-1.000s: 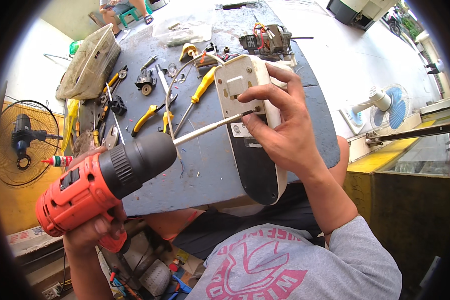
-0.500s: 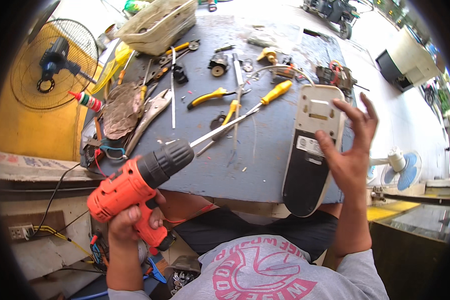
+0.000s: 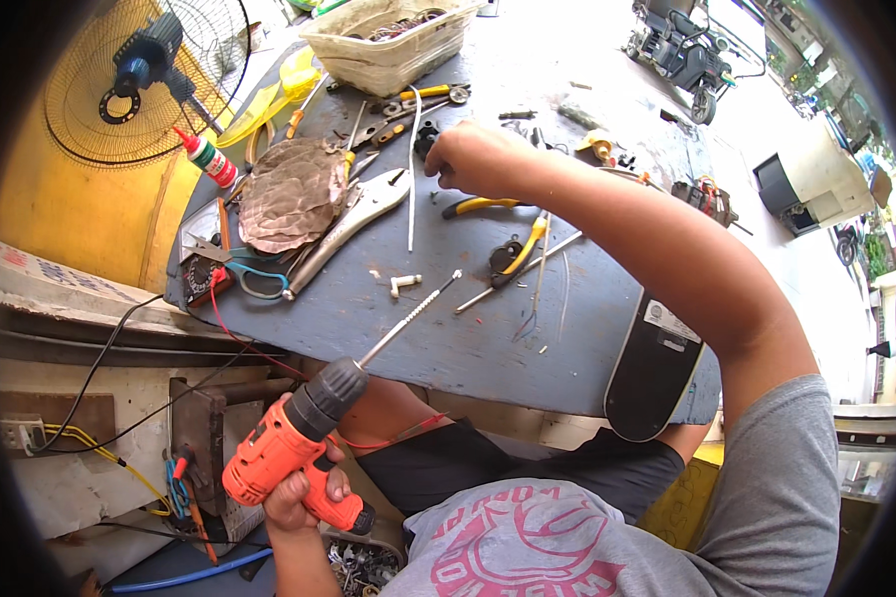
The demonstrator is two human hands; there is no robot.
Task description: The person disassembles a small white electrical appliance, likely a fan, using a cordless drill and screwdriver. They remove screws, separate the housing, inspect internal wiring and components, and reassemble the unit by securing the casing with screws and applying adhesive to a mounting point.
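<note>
An orange and black cordless drill (image 3: 289, 428) is gripped in my left hand (image 3: 294, 497), over my lap at the table's near edge. Its long bit (image 3: 408, 320) points up and right across the tabletop and has a white spiral along it. My right arm crosses the table, and the curled fingers of my right hand (image 3: 468, 159) are beside a small black part (image 3: 426, 138); what they hold, if anything, is hidden. Under my right arm lies a long base with a black underside (image 3: 652, 378), its far end covered. A small white plastic piece (image 3: 404, 286) rests near the bit tip.
Pliers, locking pliers (image 3: 353, 224), a cable strip (image 3: 413, 189) and a crumpled brown sheet (image 3: 294, 194) crowd the left of the table (image 3: 368, 328). Behind them stands a plastic bin (image 3: 398, 50). A motor (image 3: 705, 202) sits at the right edge, a caged fan (image 3: 144, 75) at the far left.
My right hand has left the base at the right and swung left across the table to the black part. The drill has moved down and nearer. The whole view has shifted.
</note>
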